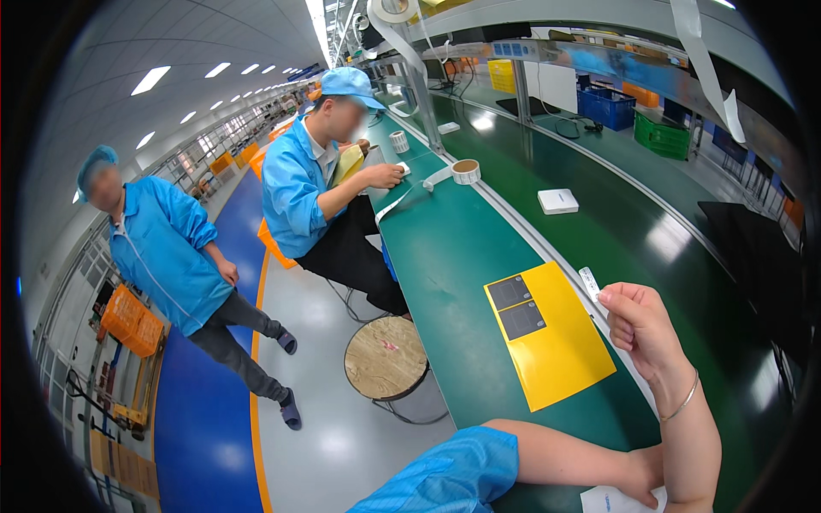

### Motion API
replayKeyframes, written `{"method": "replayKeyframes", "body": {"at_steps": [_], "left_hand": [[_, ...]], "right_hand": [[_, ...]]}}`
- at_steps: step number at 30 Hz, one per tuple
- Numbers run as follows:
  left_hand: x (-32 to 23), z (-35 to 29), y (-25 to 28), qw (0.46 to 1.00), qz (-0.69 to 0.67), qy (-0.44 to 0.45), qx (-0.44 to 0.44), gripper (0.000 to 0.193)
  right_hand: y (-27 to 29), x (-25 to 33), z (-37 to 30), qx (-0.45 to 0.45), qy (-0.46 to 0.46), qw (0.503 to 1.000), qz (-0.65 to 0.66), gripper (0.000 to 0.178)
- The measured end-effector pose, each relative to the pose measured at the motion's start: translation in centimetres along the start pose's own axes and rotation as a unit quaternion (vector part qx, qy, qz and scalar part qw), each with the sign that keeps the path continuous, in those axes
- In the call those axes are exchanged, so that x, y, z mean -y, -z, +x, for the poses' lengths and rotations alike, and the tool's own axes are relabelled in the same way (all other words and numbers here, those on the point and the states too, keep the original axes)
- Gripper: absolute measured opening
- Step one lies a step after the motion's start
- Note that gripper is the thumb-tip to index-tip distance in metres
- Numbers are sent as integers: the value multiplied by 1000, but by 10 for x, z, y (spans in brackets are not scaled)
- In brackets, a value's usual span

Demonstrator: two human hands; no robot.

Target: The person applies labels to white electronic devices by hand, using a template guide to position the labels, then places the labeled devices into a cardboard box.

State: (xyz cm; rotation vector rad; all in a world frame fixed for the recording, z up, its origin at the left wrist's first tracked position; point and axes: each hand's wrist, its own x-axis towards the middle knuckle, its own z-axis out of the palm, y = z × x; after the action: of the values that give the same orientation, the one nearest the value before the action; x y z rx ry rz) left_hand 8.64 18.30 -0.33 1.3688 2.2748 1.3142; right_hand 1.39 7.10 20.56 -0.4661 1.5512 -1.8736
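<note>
My right hand (637, 329), a bracelet at its wrist, is raised over the right side of the green bench. Its thumb and fingers pinch the lower end of a small white label strip (587, 280) with dark print. Lower down, my left hand (643, 477) reaches across from the left and grips a white box (603, 499) at the bottom edge; my right forearm hides part of that hand. Left of my right hand, a yellow backing sheet (560, 359) lies flat on the bench. Two dark rectangular stickers (522, 320) sit at its upper left.
A flat white box (558, 201) rests on the dark green conveyor. Label rolls (465, 171) stand farther up the bench. A seated co-worker (295, 188) handles a small white item; another person (158, 239) stands at left. A round wooden stool (386, 357) is beside the bench.
</note>
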Motion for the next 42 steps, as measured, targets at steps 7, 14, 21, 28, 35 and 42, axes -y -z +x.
{"method": "replayKeyframes", "body": {"at_steps": [7, 14, 21, 28, 35, 42], "left_hand": [[4, -3, 1, 997, 67, -34, 28, 50], [8, -8, -5, 965, 105, -188, -149, 72], [2, -12, 1, 986, 34, -141, -84, 76], [-8, -10, 9, 994, -11, -104, -22, 78], [-25, -23, 36, 996, -74, 34, 49, 65], [-92, -138, 281, 949, -193, 221, -116, 42]], "right_hand": [[2, -1, 2, 2, -1, 1000, 1, 16], [1, -2, 5, -1, -6, 1000, 3, 16], [-5, -4, 3, 10, -10, 1000, 8, 15], [0, -4, -1, -4, -6, 1000, 4, 14], [-6, -6, 9, 56, -20, 998, 33, 19], [11, -11, 4, 29, -24, 999, 22, 21]]}}
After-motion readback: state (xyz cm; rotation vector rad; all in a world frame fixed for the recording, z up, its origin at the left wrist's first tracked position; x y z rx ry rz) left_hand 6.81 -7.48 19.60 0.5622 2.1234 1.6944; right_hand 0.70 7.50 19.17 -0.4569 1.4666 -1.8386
